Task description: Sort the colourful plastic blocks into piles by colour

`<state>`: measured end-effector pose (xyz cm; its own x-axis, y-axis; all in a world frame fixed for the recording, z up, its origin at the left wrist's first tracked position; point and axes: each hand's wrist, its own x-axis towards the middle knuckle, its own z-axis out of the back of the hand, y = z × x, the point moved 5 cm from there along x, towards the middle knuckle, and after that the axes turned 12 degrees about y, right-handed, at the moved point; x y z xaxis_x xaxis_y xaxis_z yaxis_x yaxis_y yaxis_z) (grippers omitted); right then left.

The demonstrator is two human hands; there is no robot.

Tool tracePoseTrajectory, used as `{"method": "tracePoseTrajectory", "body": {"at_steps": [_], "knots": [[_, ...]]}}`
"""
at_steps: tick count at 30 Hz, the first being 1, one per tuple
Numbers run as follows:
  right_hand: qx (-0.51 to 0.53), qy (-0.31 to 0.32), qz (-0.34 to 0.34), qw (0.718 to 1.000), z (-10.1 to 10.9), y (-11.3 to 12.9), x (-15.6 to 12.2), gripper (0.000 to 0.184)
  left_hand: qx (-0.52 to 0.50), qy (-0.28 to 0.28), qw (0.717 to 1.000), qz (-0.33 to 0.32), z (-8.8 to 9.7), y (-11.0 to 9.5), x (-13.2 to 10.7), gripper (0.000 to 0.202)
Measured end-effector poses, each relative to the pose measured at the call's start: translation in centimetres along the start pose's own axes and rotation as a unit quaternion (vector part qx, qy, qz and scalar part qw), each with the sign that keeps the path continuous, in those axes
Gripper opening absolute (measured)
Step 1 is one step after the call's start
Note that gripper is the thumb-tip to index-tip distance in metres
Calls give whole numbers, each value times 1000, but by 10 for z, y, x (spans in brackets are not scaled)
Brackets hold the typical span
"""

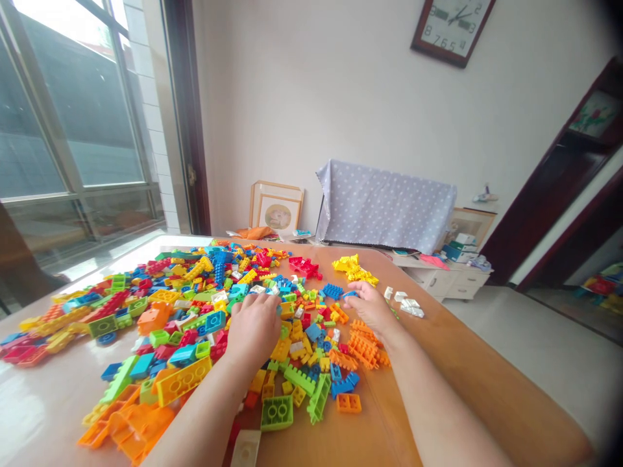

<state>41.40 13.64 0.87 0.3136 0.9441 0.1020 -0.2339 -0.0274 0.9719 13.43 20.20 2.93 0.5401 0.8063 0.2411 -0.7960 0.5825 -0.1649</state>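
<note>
A big heap of coloured plastic building bricks (195,305) covers the wooden table (467,383). My left hand (254,327) rests knuckles-up on the middle of the heap, its fingers curled down into the bricks; whatever they hold is hidden. My right hand (370,306) reaches forward past a cluster of orange bricks (363,347) and pinches a small blue brick (349,294) at its fingertips. Sorted clusters lie beyond: red bricks (304,266), yellow bricks (354,268), a blue plate (332,290) and white pieces (407,303).
A large orange piece (134,425) and a green brick (276,412) lie near the front edge. Behind the table stand a cloth-covered object (384,204), framed pictures (276,207) and a low white cabinet (448,275). A window (73,130) is on the left, a clock (450,26) on the wall.
</note>
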Motion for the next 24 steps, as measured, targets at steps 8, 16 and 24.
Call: {"method": "tracePoseTrajectory", "body": {"at_steps": [8,16,24], "knots": [[-228,-36,-36,972,29,-20,31,33,-22,-46,996,70,11,9,-4,37],[-362,-20,-109,926,35,-24,67,18,-87,-29,994,59,13,10,-3,34],[-365,11,-109,925,24,-26,74,17,-114,-42,990,69,16,13,-3,31]]}}
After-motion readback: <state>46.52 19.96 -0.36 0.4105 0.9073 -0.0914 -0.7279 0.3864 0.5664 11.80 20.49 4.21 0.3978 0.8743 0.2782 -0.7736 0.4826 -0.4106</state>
